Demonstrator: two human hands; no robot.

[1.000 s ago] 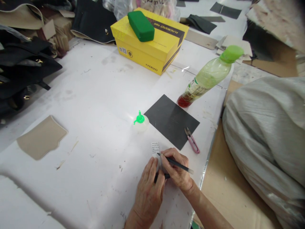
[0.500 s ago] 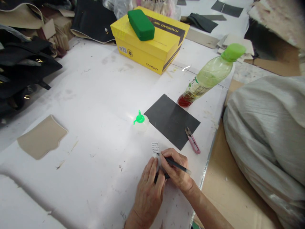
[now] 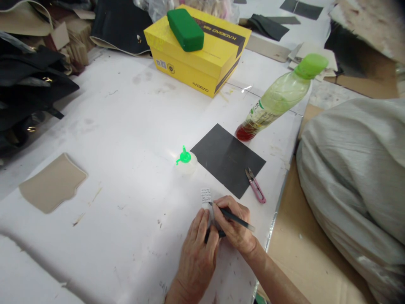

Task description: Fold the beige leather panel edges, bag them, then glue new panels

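A white table (image 3: 120,139) spreads around a black sheet (image 3: 228,158), and a bulging grey sack (image 3: 351,169) fills the space to the sheet's right. Beyond the sheet sits a yellow box (image 3: 186,71); a green-capped bottle (image 3: 272,99) with red liquid at its base stands just beside the sheet's far right edge. On the near side of the sheet, the person's left hand (image 3: 199,249) lies with fingers stretched out and close together, over the lower end of a paper slip (image 3: 205,195); a dark object (image 3: 218,233) shows by its thumb, too hidden to tell whether it is gripped. The right hand (image 3: 234,223), also nearer than the sheet, has thumb and fingers closed on a black pen (image 3: 236,218), its tip at the slip's right side. Touching the sheet's right corner area are pink snips (image 3: 255,185). The slip, covered in small handwritten lines, lies near the sheet's closest corner.
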